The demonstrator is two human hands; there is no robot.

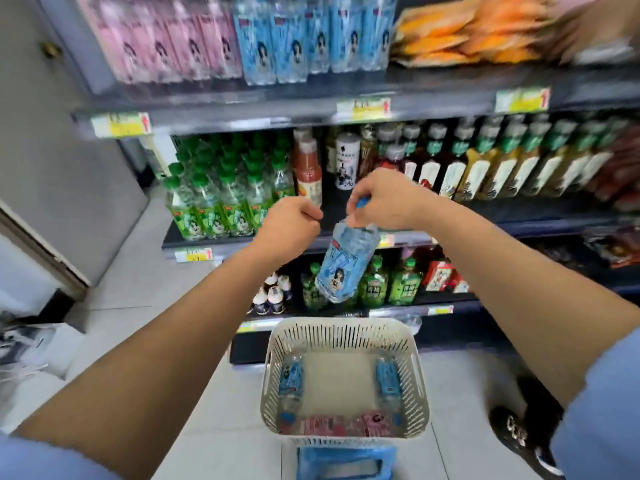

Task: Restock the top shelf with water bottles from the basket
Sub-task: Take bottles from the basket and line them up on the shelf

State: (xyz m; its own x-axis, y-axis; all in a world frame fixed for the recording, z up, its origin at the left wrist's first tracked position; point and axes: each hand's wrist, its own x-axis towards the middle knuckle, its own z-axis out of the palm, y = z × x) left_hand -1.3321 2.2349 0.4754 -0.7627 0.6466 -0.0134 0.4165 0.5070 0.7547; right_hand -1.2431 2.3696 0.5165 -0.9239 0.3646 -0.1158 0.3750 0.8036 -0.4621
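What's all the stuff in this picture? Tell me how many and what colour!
basket: one, white, on a blue stool
held water bottle: one, blue label, tilted above the basket
water bottles in basket: two, blue labels, lying along its sides
pink-label bottles in basket: too blurred to count, pink, near end
top-shelf water bottles: one row, blue labels, top shelf middle
top-shelf pink bottles: one row, pink, left of those
orange packets: a pile, orange, top shelf right
green-cap bottles: many, green, second shelf left
price tags: several, yellow, shelf edges
right hand: one, grips the held bottle's neck
left hand: one, curled, holds nothing
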